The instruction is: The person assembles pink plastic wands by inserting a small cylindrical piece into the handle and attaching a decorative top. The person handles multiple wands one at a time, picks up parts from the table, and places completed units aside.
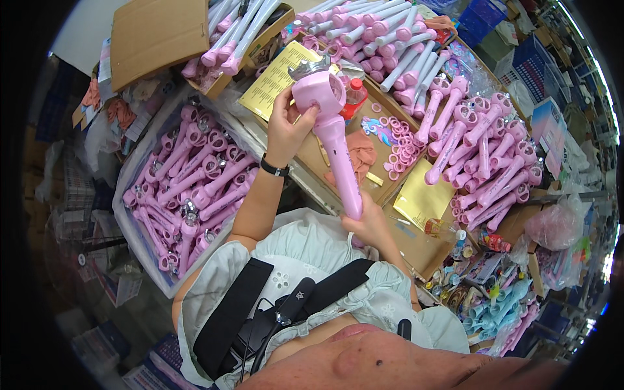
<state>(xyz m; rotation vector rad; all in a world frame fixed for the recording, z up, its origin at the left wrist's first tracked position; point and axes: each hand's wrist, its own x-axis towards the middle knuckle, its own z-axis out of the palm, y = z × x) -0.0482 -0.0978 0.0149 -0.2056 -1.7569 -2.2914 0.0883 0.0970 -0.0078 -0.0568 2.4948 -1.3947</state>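
Note:
A pink toy wand [338,146] slants across the middle of the view, held in both hands above the workbench. My left hand [290,125] is closed around its wide ring-shaped head, the thumb pressed on the near face. A silver crown-shaped piece [308,67] sits at the top of that head. Down at the lower end of the handle, my right hand [369,224] wraps its fingers around the grip. Just beyond the wand head stands a bottle with a red cap [355,91]. An orange cloth [361,155] lies behind the handle.
Left of me, a lined bin [123,207] holds many crowned pink wands. Similar wands without crowns [484,146] are piled at right; clear-tubed ones [383,29] lie at the back. Pink rings [404,155], yellow sheets [424,198] and a cardboard box [156,42] surround the work area.

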